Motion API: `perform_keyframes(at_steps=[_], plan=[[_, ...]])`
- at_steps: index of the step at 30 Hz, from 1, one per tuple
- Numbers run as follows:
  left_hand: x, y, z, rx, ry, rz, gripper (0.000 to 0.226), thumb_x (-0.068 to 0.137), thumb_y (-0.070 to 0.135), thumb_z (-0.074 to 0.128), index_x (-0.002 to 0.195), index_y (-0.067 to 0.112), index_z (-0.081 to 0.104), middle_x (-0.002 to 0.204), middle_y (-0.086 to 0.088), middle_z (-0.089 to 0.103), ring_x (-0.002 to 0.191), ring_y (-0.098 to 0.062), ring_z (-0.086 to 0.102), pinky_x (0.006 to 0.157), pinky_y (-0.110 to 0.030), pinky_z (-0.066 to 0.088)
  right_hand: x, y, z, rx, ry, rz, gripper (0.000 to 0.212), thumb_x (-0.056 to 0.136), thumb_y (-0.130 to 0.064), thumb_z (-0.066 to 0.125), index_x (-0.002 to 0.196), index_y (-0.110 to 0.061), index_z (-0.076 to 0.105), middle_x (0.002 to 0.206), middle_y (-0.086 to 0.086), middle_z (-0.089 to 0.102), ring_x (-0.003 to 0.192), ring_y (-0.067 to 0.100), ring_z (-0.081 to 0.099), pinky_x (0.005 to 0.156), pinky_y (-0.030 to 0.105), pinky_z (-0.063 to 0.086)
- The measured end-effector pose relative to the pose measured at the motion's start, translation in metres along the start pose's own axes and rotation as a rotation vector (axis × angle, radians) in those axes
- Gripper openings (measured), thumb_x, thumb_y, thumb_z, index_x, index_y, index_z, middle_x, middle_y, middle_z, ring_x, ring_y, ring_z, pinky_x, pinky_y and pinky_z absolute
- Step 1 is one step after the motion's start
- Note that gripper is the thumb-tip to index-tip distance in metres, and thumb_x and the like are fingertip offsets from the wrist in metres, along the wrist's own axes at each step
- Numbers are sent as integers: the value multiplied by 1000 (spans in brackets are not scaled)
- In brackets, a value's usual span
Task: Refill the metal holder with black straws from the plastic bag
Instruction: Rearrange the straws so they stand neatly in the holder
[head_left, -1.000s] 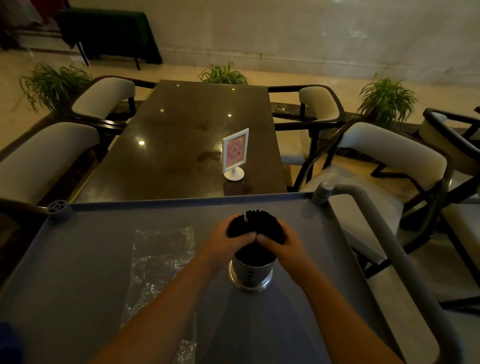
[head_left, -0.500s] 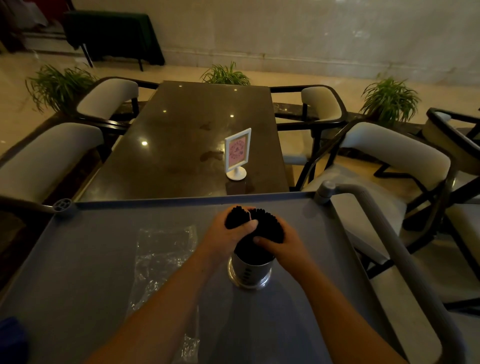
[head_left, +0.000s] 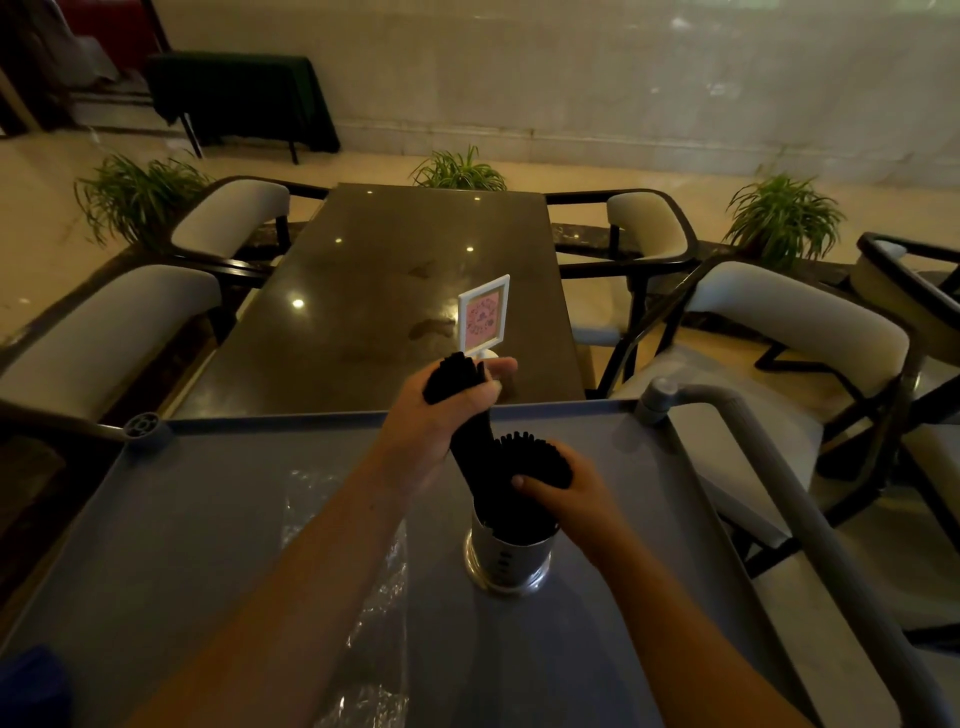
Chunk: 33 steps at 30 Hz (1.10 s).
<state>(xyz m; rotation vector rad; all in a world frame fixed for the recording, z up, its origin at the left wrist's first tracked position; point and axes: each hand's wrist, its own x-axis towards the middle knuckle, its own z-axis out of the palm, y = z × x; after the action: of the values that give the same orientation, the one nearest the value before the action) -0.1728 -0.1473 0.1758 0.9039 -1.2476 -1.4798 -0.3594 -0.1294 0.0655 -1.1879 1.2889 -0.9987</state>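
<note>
A round metal holder (head_left: 506, 561) stands upright on the grey cart top (head_left: 649, 597). It is packed with black straws (head_left: 535, 460). My left hand (head_left: 436, 415) is closed around a separate bundle of black straws (head_left: 452, 382), raised above the rest, with their lower ends still reaching into the holder. My right hand (head_left: 563, 491) grips the tops of the straws that stay in the holder. A clear plastic bag (head_left: 337, 525) lies flat and crumpled on the cart, left of the holder and partly under my left forearm.
The cart has a raised rim and a grey push handle (head_left: 779, 493) on its right. Beyond it stands a dark glossy table (head_left: 395, 291) with a small white sign stand (head_left: 483, 314), ringed by padded chairs (head_left: 779, 332). Potted plants (head_left: 784, 218) line the floor.
My left hand has lifted a bundle of straws up out of the bunch and away from me. My right hand has stayed on the remaining straws in the holder.
</note>
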Motion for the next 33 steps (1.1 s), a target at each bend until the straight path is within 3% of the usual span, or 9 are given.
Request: perform_keyframes(at_steps=[5,13,17,19,21,25,27,30,33], plan=[[1,29,1,-91,-11,89,21,85,12,60,80,27,75,126,-19,68,109,-21,64,87,-33,48,-1,1,2,-15,4,-2,35,81,-11,75,111,-23,63,109,4,71,103,18,68,88,34,57],[4,63,-13,-273,-33,220,11,90,11,54,83,16,61,112,-12,71,117,-27,65,79,-32,60,-29,-10,-9,-85,75,13,77,76,-32,78,142,-32,37,141,-1,46,129,18,44,109,44,39],[3,67,-15,-431,15,257,11,92,13,53,85,18,60,104,-6,74,108,-22,69,89,-44,56,-58,-31,-11,-112,392,-135,46,87,-26,67,130,-30,50,128,-7,57,118,6,53,102,35,43],[3,67,-13,-518,65,270,12,93,14,53,86,19,61,101,-3,75,105,-21,70,96,-49,49,-73,-41,-4,-101,538,-168,20,91,-21,62,109,-30,60,105,-8,67,98,3,64,88,33,54],[2,66,-10,-648,105,253,10,94,15,54,89,19,62,98,-1,76,102,-19,72,97,-50,48,-86,-54,11,-76,485,-150,13,93,-19,58,91,-30,64,86,-3,70,81,9,68,68,27,57],[-6,60,2,-813,137,177,16,84,22,64,98,15,64,95,2,76,102,-17,73,88,-47,55,-91,-85,47,294,97,-76,14,87,-22,66,100,-22,70,94,9,74,86,25,72,69,30,58],[-14,52,11,-831,132,142,24,80,23,68,101,12,65,97,0,75,104,-18,72,91,-47,53,-85,-97,61,549,4,-36,44,80,-29,66,120,-12,61,113,18,69,107,33,67,84,45,58],[-28,42,22,-877,139,80,32,79,21,70,106,7,64,102,-7,74,110,-24,68,103,-50,47,-75,-118,71,896,-36,-17,67,77,-42,67,133,-8,53,131,20,61,125,34,56,97,50,50],[-39,33,27,-935,108,35,17,87,18,62,94,8,74,96,-8,75,103,-24,70,99,-47,49,-66,-132,63,1162,52,-4,60,81,-46,66,125,-7,60,122,18,67,120,33,60,103,47,45]])
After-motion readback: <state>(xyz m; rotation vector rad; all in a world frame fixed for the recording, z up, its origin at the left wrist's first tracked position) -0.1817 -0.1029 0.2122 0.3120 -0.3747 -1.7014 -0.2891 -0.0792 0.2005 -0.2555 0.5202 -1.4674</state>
